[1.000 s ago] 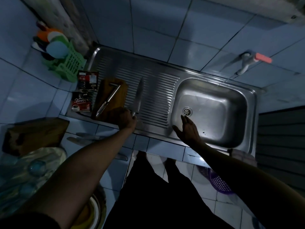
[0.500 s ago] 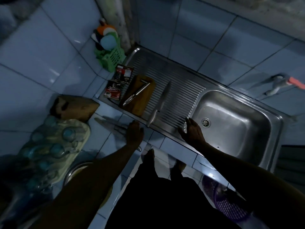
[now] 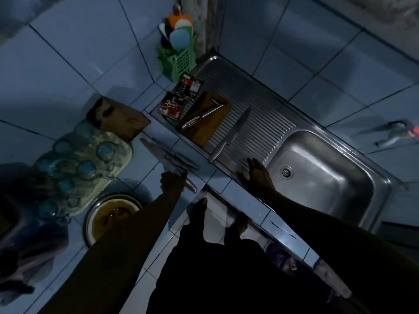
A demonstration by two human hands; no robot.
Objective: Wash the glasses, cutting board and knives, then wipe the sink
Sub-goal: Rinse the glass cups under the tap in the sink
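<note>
Two knives (image 3: 169,156) lie on the table, centre frame; left hand (image 3: 173,182) closes on one handle. Right hand (image 3: 257,174) spread flat at the sink (image 3: 353,200) edge. Third knife (image 3: 231,134) beside one cutting board (image 3: 204,118)

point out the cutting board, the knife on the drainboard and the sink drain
cutting board (image 3: 209,125): head view, on its bare wooden face near the lower right edge.
knife (image 3: 240,124): head view, on the middle of its blade, on the ribbed drainboard.
sink drain (image 3: 286,172): head view, on the round metal strainer in the basin floor.
</note>
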